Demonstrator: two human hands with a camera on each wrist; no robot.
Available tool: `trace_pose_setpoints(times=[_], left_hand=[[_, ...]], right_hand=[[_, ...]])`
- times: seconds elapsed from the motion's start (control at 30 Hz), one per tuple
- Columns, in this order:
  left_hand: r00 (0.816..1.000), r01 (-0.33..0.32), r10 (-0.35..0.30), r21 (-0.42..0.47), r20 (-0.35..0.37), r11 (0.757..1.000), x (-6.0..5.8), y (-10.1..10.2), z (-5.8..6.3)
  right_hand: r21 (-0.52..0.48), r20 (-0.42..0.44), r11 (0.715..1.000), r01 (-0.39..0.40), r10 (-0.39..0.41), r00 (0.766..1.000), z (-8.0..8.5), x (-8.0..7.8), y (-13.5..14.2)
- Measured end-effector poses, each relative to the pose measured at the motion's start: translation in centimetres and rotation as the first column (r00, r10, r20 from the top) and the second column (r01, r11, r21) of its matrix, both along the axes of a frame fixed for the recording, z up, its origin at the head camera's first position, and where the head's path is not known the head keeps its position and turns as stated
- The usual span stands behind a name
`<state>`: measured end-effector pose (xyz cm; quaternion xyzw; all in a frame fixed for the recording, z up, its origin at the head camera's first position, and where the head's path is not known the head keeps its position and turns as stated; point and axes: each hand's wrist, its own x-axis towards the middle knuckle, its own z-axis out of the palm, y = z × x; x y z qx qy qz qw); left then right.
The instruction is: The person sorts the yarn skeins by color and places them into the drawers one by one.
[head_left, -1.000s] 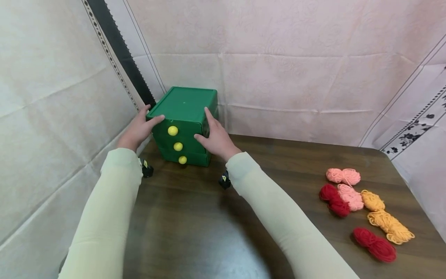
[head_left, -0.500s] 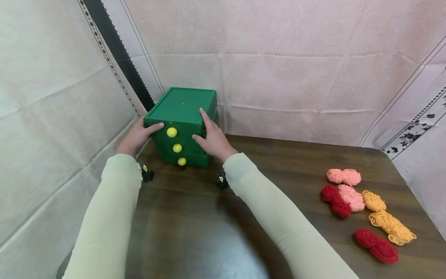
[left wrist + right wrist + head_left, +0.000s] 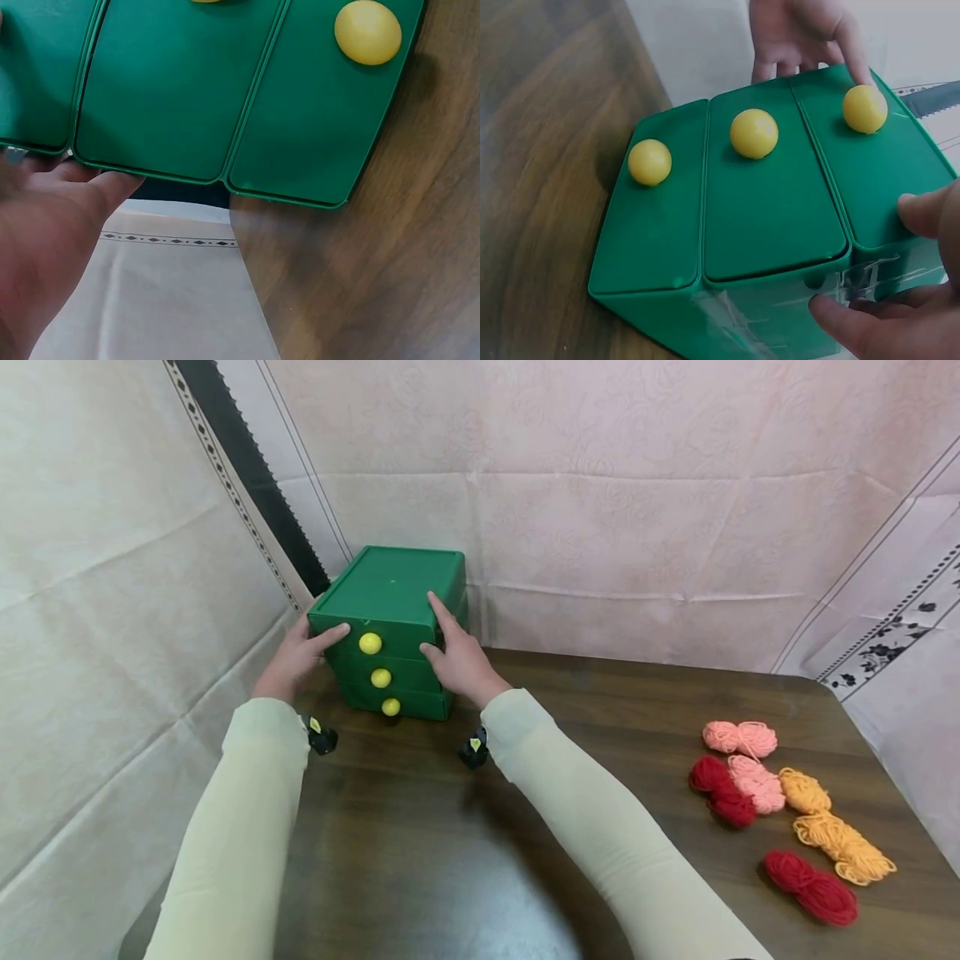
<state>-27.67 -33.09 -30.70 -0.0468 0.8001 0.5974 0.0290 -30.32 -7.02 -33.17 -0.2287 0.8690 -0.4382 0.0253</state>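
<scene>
A small green plastic drawer unit (image 3: 390, 585) stands on the table at the back left, its three drawers stacked and each fitted with a round yellow knob (image 3: 370, 643). My left hand (image 3: 292, 652) holds its left side, thumb on the top drawer's front and the other fingers along the side wall. On the opposite side my right hand (image 3: 467, 664) grips the front right edge; the thumb (image 3: 922, 214) lies on the top drawer's front while the fingers reach along the side. Clear tape (image 3: 735, 322) covers part of that side wall. All the drawers sit pushed in.
Several skeins of yarn lie at the table's right: pink (image 3: 738, 738), dark red (image 3: 723, 789), orange-yellow (image 3: 840, 843) and red (image 3: 810, 887). A pale cloth (image 3: 600, 510) hangs behind the table, another (image 3: 112, 610) along its left side.
My left hand has slid down from the top left corner onto the unit's side. The unit has shifted very slightly left in view, and my right hand has moved a little with it.
</scene>
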Motion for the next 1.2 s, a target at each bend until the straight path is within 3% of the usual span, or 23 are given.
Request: trace_pose_setpoints(times=[0.23, 0.53, 1.2], left_hand=[[1.0, -0.021, 0.02, 0.031, 0.008, 0.999, -0.2, 0.2, -0.5], [0.995, -0.047, 0.052, 0.06, -0.087, 0.997, 0.1, 1.7, -1.4], [0.978, -0.057, 0.082, 0.132, -0.192, 0.99, 1.6, 5.5, -1.7]], right_hand=[[-0.053, 0.091, 0.999, -0.002, 0.006, 0.996, 0.2, 0.0, 0.3], [-0.159, 0.171, 0.987, 0.013, 0.015, 0.985, 0.2, 0.3, 1.4], [-0.198, 0.139, 0.98, 0.0, 0.028, 0.99, 0.7, 1.4, 5.1]])
